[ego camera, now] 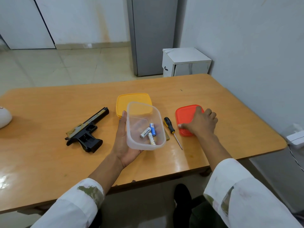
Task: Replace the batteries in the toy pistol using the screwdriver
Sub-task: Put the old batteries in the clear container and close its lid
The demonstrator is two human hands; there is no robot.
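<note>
A black and gold toy pistol [87, 130] lies on the wooden table [49, 158], left of centre. My left hand [122, 142] cups a clear plastic container [156, 112] from below, lifted slightly off the table. Three batteries [148, 133] lie inside it, two white and one blue. A screwdriver [171, 129] with a black and yellow handle lies just right of the container, tip toward me. My right hand [200, 123] rests flat on a red lid [184, 116], fingers spread over its right part.
A yellow lid [131, 100] lies behind the container. A small greenish flat piece [167, 137] lies partly hidden between container and screwdriver. A white rounded object [5, 118] sits at the table's left edge. A white cabinet [185, 61] stands beyond the table's far edge.
</note>
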